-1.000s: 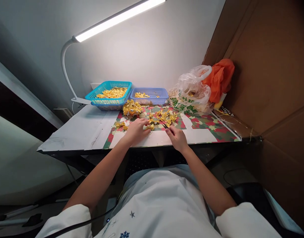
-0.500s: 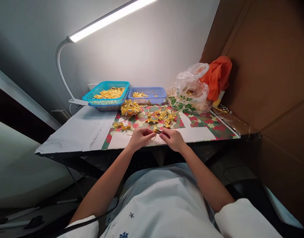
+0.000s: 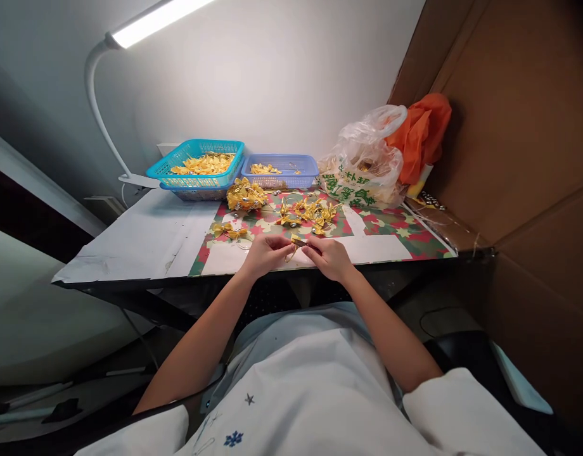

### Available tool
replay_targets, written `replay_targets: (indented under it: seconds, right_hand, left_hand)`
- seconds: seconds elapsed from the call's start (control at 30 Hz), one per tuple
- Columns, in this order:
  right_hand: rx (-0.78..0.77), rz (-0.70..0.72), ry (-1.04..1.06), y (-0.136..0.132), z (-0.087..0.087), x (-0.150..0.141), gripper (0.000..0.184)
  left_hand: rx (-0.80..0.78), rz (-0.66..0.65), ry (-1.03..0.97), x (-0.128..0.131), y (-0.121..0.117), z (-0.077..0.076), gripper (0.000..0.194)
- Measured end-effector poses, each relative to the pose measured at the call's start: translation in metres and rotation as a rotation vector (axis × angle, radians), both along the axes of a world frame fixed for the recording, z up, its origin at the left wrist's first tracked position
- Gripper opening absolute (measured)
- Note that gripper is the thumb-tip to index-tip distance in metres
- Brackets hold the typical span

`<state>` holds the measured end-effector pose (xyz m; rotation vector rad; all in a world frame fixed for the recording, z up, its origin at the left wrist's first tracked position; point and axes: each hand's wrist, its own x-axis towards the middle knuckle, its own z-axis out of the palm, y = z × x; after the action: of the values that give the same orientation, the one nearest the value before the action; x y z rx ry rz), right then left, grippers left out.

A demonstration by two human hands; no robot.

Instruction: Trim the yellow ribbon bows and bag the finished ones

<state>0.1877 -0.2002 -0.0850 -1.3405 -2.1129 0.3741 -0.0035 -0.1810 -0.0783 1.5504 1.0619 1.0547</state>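
Above the table's front edge, my left hand (image 3: 267,256) pinches a small yellow ribbon bow (image 3: 294,239) with a thin gold cord hanging from it. Facing it, my right hand (image 3: 333,258) has its fingers closed on a short, dark, thin piece (image 3: 300,242) that meets the bow; its exact kind is too small to make out. Just beyond my hands lie a loose cluster of yellow bows with cords and silver bells (image 3: 315,215), a bunched heap of bows (image 3: 246,195), and a few bows (image 3: 229,231) on the left.
Behind stand a turquoise basket (image 3: 234,149) of yellow bows and a lilac basket (image 3: 279,158) with fewer pieces. A plastic bag (image 3: 367,158) and orange cloth (image 3: 424,136) sit at right, beside a cardboard wall (image 3: 524,126). A lamp (image 3: 94,95) arches over the left side.
The whole view has shifted slightly, so the table sits higher in the frame. My hands keep the same hold, the dark piece still against the bow.
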Motion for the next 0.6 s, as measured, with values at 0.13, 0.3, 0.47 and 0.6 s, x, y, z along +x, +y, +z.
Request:
replay_targets:
  seconds: [0.13, 0.3, 0.47, 0.6]
  right_hand:
    - [0.008, -0.021, -0.018, 0.0, 0.0, -0.001, 0.033]
    - [0.017, -0.034, -0.003, 0.0, -0.001, -0.001, 0.034]
    - [0.006, -0.091, 0.142, 0.0, -0.002, 0.001, 0.035]
    - [-0.001, -0.175, 0.383, 0.003, -0.003, 0.006, 0.041]
  left_hand:
    - [-0.007, 0.005, 0.018, 0.001, -0.001, 0.002, 0.034]
    - [0.018, 0.001, 0.039, 0.002, 0.0, -0.001, 0.033]
    - [0.112, 0.028, 0.12, -0.002, 0.005, -0.005, 0.035]
    - [0.463, 0.325, 0.404, -0.026, 0.014, 0.0, 0.026]
